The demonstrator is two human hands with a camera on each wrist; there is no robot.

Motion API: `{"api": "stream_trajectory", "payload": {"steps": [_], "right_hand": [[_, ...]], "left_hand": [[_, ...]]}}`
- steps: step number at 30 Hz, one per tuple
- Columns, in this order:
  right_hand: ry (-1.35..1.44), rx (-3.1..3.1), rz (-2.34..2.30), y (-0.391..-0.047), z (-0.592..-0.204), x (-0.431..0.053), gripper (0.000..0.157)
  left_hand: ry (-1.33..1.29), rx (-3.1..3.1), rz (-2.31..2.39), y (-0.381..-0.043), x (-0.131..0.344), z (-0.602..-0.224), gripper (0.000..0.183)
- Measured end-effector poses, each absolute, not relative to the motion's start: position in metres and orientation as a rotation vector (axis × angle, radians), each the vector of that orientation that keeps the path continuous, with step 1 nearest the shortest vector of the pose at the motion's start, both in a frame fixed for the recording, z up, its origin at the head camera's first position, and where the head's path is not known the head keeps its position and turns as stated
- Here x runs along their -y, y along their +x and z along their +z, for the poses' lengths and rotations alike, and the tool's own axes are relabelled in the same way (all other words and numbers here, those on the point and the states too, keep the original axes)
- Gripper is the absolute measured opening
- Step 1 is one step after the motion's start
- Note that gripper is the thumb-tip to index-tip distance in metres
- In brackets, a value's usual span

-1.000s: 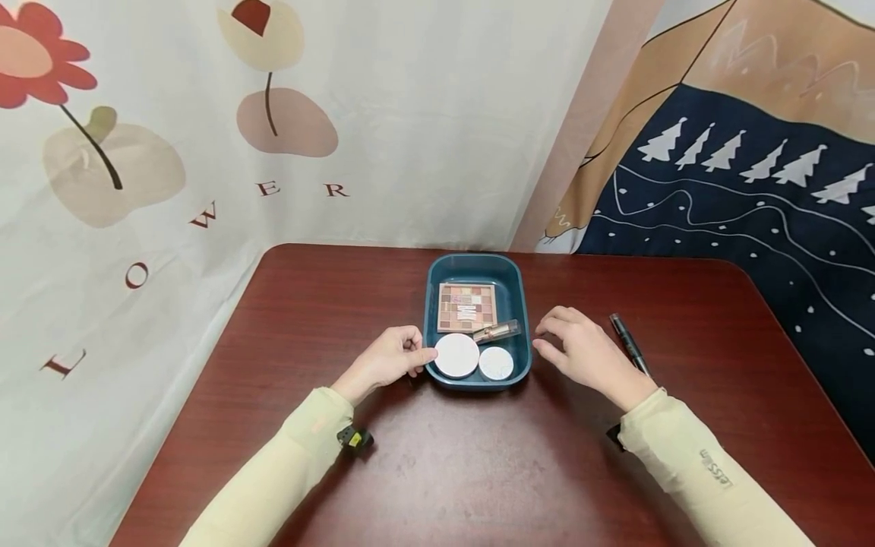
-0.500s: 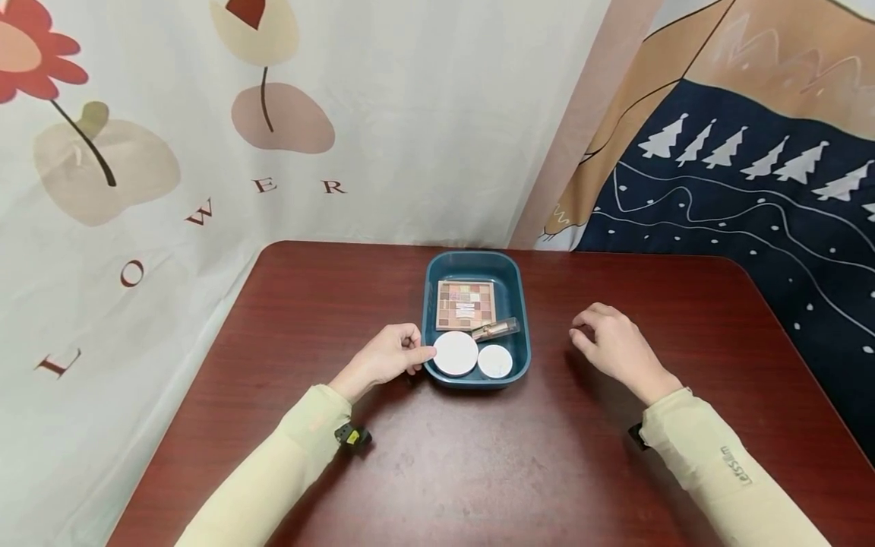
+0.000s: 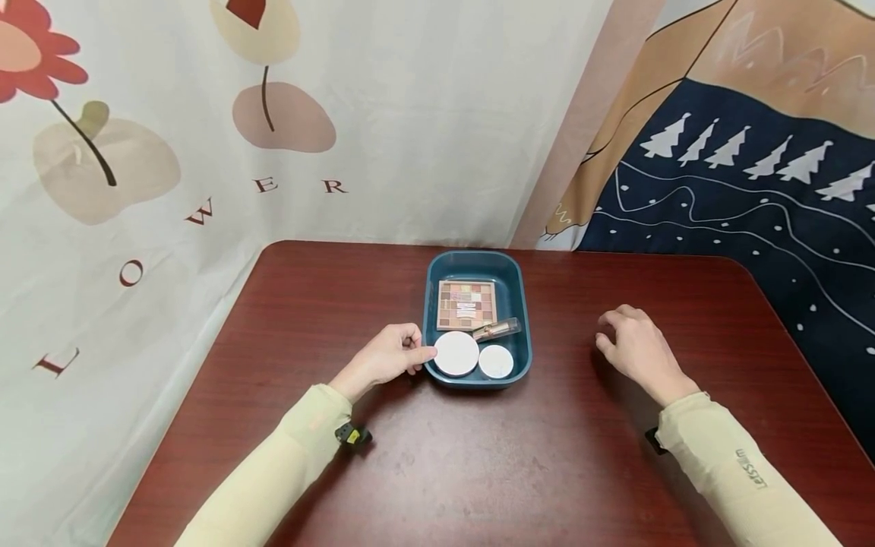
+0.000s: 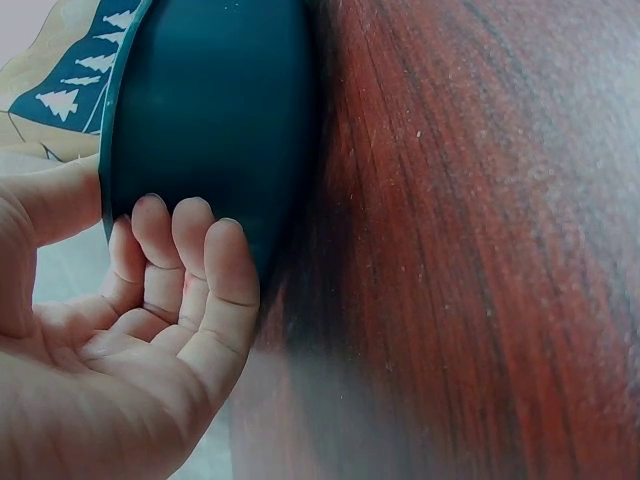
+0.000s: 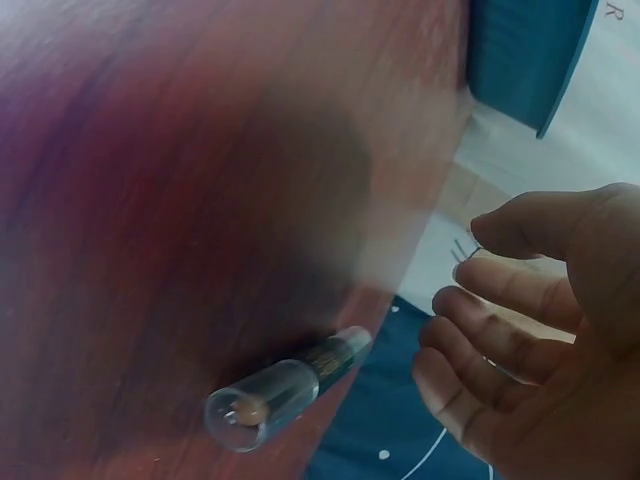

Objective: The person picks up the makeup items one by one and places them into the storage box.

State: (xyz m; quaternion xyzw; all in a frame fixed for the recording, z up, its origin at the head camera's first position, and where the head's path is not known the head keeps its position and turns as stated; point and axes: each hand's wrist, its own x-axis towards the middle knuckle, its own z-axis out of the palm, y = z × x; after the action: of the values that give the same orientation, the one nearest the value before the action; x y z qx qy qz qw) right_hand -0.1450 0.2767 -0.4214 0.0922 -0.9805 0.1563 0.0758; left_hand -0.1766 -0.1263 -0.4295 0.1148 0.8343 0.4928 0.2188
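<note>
A dark blue tray stands on the table. My left hand grips its left rim, thumb over the edge and curled fingers against the outer wall. Inside lie an eyeshadow palette, a lipstick with a clear cap, a larger white round compact and a smaller one. Well right of the tray, my right hand hovers with loosely bent fingers and nothing in them. Near it, the right wrist view shows a dark makeup stick with a clear cap; the hand hides it from the head view.
The reddish-brown wooden table extends around the tray. Behind it hangs a white curtain with flower prints, and at the right a navy and tan cloth with white trees. A small device sits at the left wrist.
My right hand has moved from beside the tray to the right, over where the dark makeup stick was visible. The left hand has stayed on the tray's rim.
</note>
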Motion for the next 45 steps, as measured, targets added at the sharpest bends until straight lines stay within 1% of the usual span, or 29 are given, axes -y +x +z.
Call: {"api": "stream_trajectory", "payload": {"steps": [7,14,23,32,45], "right_hand": [[0.223,2.918,0.46,-0.145,-0.425,-0.285,0.02],[0.175,2.927,0.469,-0.146,-0.427,-0.293,0.03],[0.129,2.969,0.462,-0.146,-0.431,-0.3,0.032],[0.042,3.093,0.473,-0.147,-0.433,-0.305,0.039],[0.026,3.158,0.5,-0.15,-0.434,-0.309,0.031]], "left_hand": [[0.317,-2.314,1.365,-0.176,0.127,-0.431,0.032],[0.332,-2.316,1.371,-0.176,0.128,-0.433,0.032],[0.338,-2.317,1.386,-0.175,0.128,-0.435,0.032],[0.333,-2.321,1.378,-0.175,0.127,-0.434,0.032],[0.341,-2.309,1.385,-0.176,0.127,-0.433,0.032]]}}
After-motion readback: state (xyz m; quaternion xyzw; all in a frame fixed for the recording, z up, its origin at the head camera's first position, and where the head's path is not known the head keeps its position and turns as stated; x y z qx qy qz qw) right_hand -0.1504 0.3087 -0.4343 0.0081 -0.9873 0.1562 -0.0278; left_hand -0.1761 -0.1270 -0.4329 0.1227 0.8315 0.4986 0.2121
